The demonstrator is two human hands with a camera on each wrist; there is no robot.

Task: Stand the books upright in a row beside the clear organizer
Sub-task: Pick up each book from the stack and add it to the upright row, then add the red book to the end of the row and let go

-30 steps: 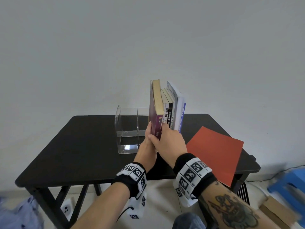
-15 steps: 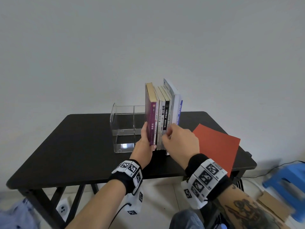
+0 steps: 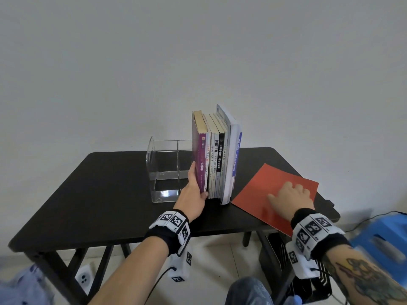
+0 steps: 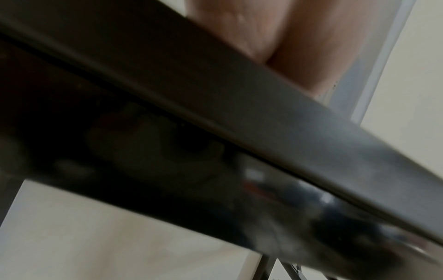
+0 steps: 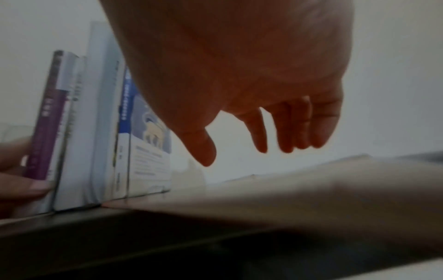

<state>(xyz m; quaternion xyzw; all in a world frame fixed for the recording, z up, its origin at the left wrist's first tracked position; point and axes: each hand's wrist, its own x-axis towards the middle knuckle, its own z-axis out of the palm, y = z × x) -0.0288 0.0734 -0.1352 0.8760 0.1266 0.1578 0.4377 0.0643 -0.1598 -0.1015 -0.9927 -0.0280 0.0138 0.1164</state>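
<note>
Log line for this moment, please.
books: upright row beside clear organizer | left hand: holds purple end book | right hand: open over flat red book | red book not yet stood

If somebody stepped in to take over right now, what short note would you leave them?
Left hand: its grip is on the purple book at the left end of the row of books, steadying it.
Right hand: open, fingers spread over the red book; the wrist view shows the fingertips above it, holding nothing.
Where things are: the row stands upright on the black table, just right of the clear organizer.
Done: the row is standing.
Left: the red book lies flat, jutting over the table's front edge. Probably lift it and stand it at the right end.
</note>
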